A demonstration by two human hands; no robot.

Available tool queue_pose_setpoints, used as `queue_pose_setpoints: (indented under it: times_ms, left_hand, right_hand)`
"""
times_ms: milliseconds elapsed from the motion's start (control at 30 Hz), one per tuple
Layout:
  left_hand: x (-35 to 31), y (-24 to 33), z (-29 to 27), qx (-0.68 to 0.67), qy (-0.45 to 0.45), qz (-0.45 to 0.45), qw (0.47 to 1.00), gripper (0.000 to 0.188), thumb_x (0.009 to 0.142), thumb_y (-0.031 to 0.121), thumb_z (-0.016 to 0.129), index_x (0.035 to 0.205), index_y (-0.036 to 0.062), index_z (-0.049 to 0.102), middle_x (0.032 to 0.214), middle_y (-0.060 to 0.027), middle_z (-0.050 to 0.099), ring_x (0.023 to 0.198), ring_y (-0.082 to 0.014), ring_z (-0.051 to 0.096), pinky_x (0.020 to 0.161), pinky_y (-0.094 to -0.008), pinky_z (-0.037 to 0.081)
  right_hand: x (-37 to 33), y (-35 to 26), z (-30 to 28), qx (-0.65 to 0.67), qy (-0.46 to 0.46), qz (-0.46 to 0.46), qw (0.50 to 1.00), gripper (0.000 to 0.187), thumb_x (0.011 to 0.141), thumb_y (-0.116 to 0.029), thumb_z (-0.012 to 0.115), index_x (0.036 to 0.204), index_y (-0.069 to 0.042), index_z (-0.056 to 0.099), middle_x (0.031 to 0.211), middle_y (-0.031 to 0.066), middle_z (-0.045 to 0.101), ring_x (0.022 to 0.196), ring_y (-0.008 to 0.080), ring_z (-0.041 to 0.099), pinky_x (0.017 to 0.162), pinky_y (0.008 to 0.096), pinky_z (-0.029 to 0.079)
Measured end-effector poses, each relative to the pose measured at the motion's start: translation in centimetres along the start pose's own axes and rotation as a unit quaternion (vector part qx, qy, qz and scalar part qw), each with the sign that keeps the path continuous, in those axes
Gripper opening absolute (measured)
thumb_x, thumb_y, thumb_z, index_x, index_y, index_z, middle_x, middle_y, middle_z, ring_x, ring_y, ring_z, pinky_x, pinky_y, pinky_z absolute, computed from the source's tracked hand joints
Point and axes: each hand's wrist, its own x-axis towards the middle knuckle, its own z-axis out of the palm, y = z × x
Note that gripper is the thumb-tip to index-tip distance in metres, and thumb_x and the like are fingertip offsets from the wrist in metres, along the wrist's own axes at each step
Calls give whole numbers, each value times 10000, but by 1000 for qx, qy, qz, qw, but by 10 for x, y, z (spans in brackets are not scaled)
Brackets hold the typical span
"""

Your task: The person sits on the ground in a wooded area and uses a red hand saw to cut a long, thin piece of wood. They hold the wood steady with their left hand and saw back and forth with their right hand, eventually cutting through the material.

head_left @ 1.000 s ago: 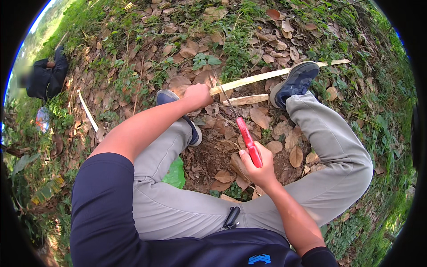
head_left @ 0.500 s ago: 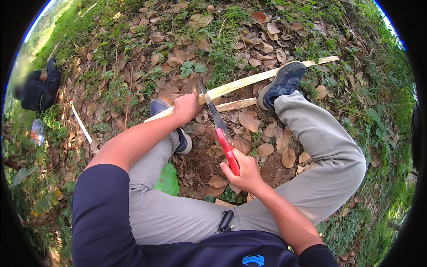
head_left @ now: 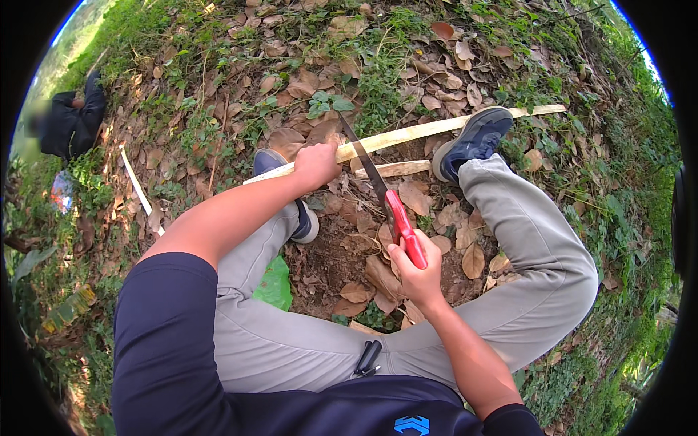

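Note:
My right hand is closed round the red handle of a hand saw. Its dark blade points away from me and lies across a long pale wooden strip. Just left of the blade, my left hand grips the strip. The strip slants from beside my left shoe to beyond my right shoe, which it meets on the way. On the near side of it, a shorter piece of pale wood lies on the leaves by the right shoe. Whether the blade has cut into the strip is too small to tell.
My legs in grey trousers spread either side of bare soil and dry leaves. A green leaf lies by my left leg. Further left are another thin pale strip, a person in dark clothes and a plastic bag.
My right hand has pushed the saw forward, away from me, so more of the blade has passed over the strip. My left hand keeps its grip. The view has shifted slightly.

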Motion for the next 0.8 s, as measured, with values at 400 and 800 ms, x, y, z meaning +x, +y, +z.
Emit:
queue_pose_setpoints:
  times_ms: [400,800]
  left_hand:
    - [2,1,1,4,-2,3,1000,341,827,309,704,1042,47,674,945,-179,746,884,-345,737,778,-469,585]
    - [7,-5,2,-10,-6,33,999,311,815,257,659,1008,13,672,903,-208,740,845,-367,735,764,-475,588]
  right_hand:
    - [0,8,-2,25,18,8,1000,155,889,-43,682,817,-38,545,697,-45,474,632,55,409,577,254,360]
    - [10,-6,-8,66,34,23,997,114,888,-41,673,813,-36,588,667,-70,476,605,31,399,534,246,325]
